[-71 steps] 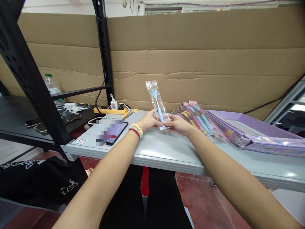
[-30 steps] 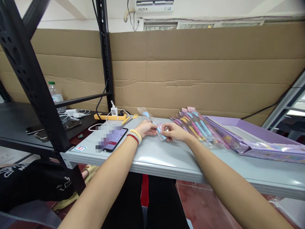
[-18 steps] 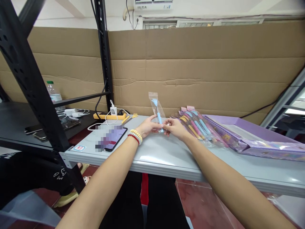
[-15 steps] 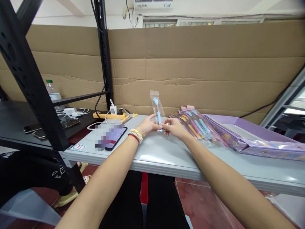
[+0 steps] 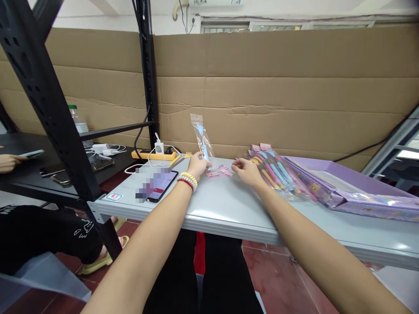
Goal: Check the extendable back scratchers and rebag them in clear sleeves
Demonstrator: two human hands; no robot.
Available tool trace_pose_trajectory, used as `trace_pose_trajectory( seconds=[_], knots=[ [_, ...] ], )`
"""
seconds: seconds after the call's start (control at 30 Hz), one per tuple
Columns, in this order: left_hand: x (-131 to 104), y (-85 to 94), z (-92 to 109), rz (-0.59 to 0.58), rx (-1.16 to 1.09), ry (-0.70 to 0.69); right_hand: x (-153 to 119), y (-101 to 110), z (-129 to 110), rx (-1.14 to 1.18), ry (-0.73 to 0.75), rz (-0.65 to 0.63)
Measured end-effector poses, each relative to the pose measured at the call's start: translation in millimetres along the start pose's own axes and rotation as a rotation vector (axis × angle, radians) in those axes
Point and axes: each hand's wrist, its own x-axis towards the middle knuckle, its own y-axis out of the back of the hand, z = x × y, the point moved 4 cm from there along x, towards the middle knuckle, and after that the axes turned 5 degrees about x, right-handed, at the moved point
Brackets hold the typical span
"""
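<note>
My left hand (image 5: 197,165) is closed on the lower end of a clear zip bag (image 5: 211,150), which tilts up to the left above the table. Inside the bag is a light blue back scratcher (image 5: 200,131) with a hand-shaped head. My right hand (image 5: 246,171) is apart from the bag, fingers curled together near the tabletop; whatever they may pinch is too small to make out. Between my hands, small pink labels (image 5: 225,171) lie on the table. A pile of bagged back scratchers (image 5: 275,170) in yellow, pink and blue lies right of my right hand.
A purple box (image 5: 366,205) stands at the right of the grey table (image 5: 225,209). To the left are a phone (image 5: 165,185), a yellow back scratcher (image 5: 180,160) and a power strip (image 5: 140,154). A black shelf post (image 5: 62,109) rises at left; another person's hand (image 5: 9,163) holds a phone there.
My left hand has moved left with the bagged back scratcher. My right hand has let go of the bag and moved right. The pink labels and another person's hand have come into view.
</note>
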Motion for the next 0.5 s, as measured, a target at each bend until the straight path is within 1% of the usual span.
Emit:
trace_pose_trajectory(
  seconds=[0.07,0.17,0.27,0.37,0.43,0.5],
  knots=[
    [7,2.3,-5,0.029,0.09,-0.025,2,-6,5,-0.235,-0.008,-0.041],
    [13,3.5,-11,0.054,0.177,-0.066,9,-17,13,-0.427,-0.117,-0.159],
    [16,3.7,-13,0.059,0.235,-0.088,19,-26,18,-0.505,-0.239,-0.299],
    [17,3.8,-14,0.047,0.291,-0.104,29,-32,20,-0.55,-0.312,-0.419],
    [17,3.7,-14,0.037,0.328,-0.113,32,-33,22,-0.547,-0.348,-0.451],
    [16,3.5,-13,0.031,0.358,-0.122,33,-31,25,-0.501,-0.384,-0.427]
  ],
)
